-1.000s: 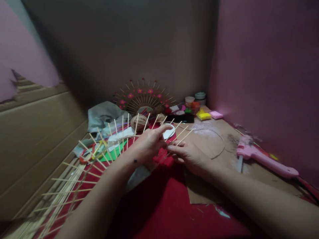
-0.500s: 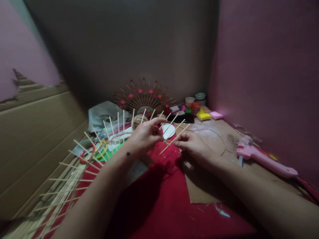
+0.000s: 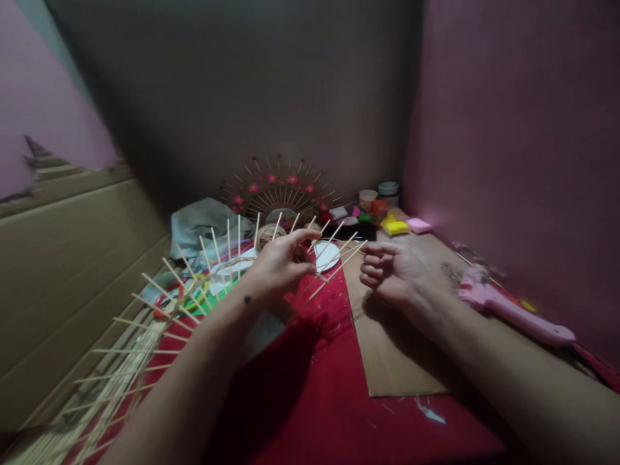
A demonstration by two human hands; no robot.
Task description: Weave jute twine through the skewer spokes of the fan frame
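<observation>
A wide arc of thin wooden sticks (image 3: 338, 270), joined by a twine weave, curves from the lower left up to the centre. My left hand (image 3: 285, 258) grips it near its right end, thumb and bent fingers closed among the sticks and index finger reaching over them. Just past the last stick tip, my right hand (image 3: 387, 274) is turned palm inward with curled fingers. A thin strand of twine (image 3: 356, 245) runs to its fingertips, though the pinch itself is partly hidden. A ball of twine (image 3: 269, 236) sits behind my left hand.
A pink glue gun (image 3: 513, 310) lies at right on brown cardboard (image 3: 402, 361), over a red cloth (image 3: 334, 400). Behind stand a flowered stick fan (image 3: 274, 187), small tubs (image 3: 368, 197) and yellow packets (image 3: 396, 227). A white disc (image 3: 327, 256) lies mid-table; loose sticks (image 3: 62, 433) lie at left.
My right hand has moved right, away from the last stick, and turned its palm inward, drawing the twine along. My left hand has stayed in place on the stick arc.
</observation>
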